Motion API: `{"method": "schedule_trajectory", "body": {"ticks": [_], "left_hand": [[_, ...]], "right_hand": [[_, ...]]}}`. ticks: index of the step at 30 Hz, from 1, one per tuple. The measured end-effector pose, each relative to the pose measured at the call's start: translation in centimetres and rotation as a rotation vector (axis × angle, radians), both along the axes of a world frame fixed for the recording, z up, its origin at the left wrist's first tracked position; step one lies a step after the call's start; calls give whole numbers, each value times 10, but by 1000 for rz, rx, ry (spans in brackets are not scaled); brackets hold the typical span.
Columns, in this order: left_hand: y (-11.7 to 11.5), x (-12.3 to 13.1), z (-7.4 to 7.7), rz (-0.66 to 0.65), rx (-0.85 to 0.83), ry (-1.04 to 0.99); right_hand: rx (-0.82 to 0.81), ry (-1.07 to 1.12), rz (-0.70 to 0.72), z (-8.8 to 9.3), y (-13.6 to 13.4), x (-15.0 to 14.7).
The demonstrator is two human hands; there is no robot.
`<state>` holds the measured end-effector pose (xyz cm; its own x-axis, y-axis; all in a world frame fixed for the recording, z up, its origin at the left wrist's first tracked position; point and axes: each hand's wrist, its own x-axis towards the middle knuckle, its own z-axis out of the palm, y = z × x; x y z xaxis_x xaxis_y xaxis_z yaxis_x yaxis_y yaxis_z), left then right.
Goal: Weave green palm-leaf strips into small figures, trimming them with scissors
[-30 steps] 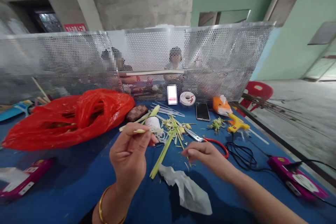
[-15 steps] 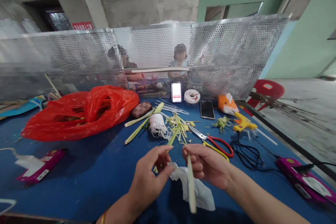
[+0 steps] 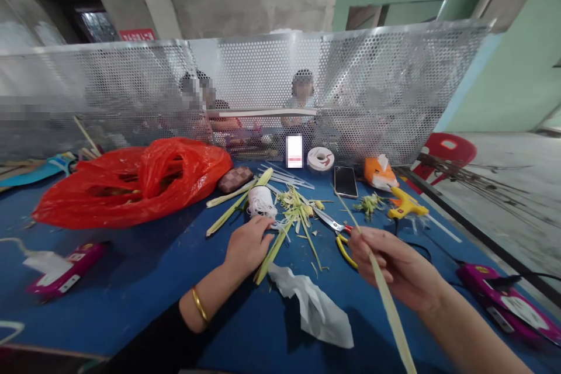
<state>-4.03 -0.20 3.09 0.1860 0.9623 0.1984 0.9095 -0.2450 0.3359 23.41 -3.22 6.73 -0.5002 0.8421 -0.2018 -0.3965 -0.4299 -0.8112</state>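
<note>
My right hand (image 3: 388, 263) is closed on a long, pale leaf strip (image 3: 385, 298). Its wide end hangs toward the front edge, and its thin tip points up past my fingers. My left hand (image 3: 249, 248) reaches low over the table beside a roll of white string (image 3: 261, 201), thumb and forefinger apart. Its fingertips are close to the loose string ends; whether they touch is unclear. Just right of that hand lies a green leaf stalk (image 3: 274, 251). A crumpled white tissue (image 3: 322, 312) rests between my hands, and shredded leaf pieces (image 3: 298, 204) lie beyond.
Scissors (image 3: 333, 222) lie near my right hand, partly hidden. Beyond are a phone (image 3: 346, 182), a ribbon roll (image 3: 321, 160) and a yellow glue gun (image 3: 407, 204). A red plastic bag (image 3: 131, 187) spreads at left. A perforated screen (image 3: 263, 76) stands behind; people sit past it.
My right hand has moved right with the leaf strip, which now slants. My left hand has moved forward to the string roll, away from the tissue.
</note>
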Motion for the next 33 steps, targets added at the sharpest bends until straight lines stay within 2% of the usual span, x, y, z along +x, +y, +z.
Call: {"method": "schedule_trajectory", "body": {"ticks": [2, 4, 6, 10, 13, 15, 18, 20, 23, 25, 28, 31, 33], "left_hand": [[14, 0, 0, -113, 61, 50], [28, -1, -1, -243, 50, 155], [39, -4, -3, -271, 41, 237], [36, -11, 0, -148, 118, 215], [17, -13, 7, 127, 266, 47], [4, -12, 9, 215, 136, 29], [-11, -9, 4, 136, -226, 77], [-15, -7, -2, 111, -296, 99], [-16, -10, -4, 100, -298, 83], [-17, -16, 3, 101, -324, 36], [-24, -32, 22, 98, -388, -95], [-36, -53, 44, 47, -447, -291], [-42, -67, 54, -4, -567, -459]], "right_hand": [[20, -20, -61, 2, 7, 1], [10, -34, -96, 0, 17, -4], [-14, -49, -129, -7, 27, -13], [12, -181, -238, -30, 43, -33], [-13, -242, -253, -48, 47, -41], [-36, -245, -261, -56, 47, -43], [-59, -241, -285, -62, 48, -42], [-66, -240, -303, -64, 48, -41], [-59, -239, -327, -65, 48, -41], [-44, -230, -345, -65, 47, -40], [-14, -197, -394, -63, 48, -37], [16, -144, -480, -59, 51, -31], [32, -110, -534, -57, 52, -28]]}}
